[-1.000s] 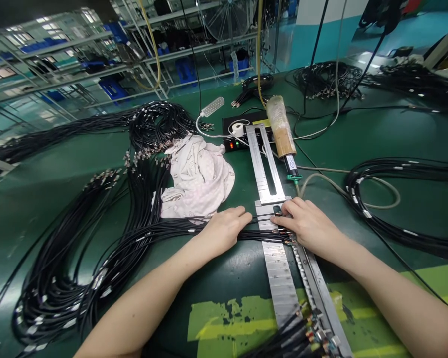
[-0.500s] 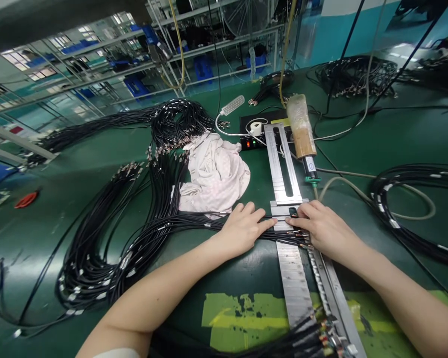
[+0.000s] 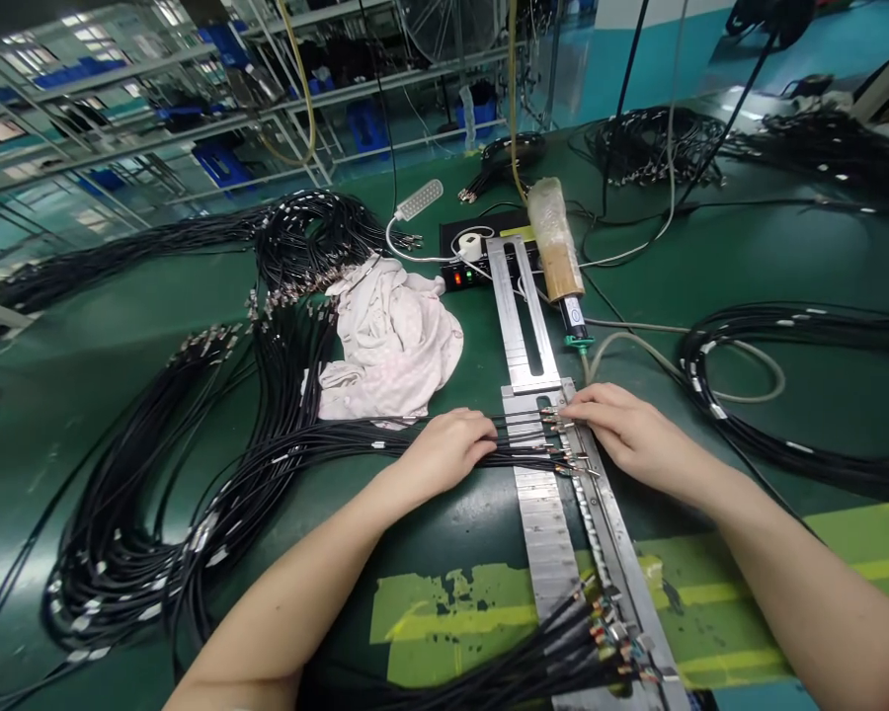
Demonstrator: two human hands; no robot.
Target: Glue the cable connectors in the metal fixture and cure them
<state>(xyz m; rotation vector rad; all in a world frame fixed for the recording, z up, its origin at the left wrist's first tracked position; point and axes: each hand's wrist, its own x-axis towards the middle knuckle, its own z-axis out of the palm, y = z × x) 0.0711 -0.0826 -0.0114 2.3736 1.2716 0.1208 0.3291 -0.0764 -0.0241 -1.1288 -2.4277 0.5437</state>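
Black cables (image 3: pixel 356 441), laid crosswise over a metal strip (image 3: pixel 539 513), connectors (image 3: pixel 569 456) at the rail (image 3: pixel 620 538) beside it. Left hand (image 3: pixel 448 449): curled over the cables just left of the strip, hold hidden beneath the palm. Right hand (image 3: pixel 626 427): fingers held close together, tips at the uppermost connectors; cannot tell whether pinching. Nearest: second bundle (image 3: pixel 519 660), ends across strip and rail. Beyond: pale cloth (image 3: pixel 396 341), lamp (image 3: pixel 421 200), syringe (image 3: pixel 573 314). To the right: cable coil (image 3: pixel 694 367). All on a green counter (image 3: pixel 466 528).

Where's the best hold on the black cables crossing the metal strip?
Grip the black cables just left of the metal strip, likely from above, where the left hand is: they run side by side there, while their connectors spread out at the right.
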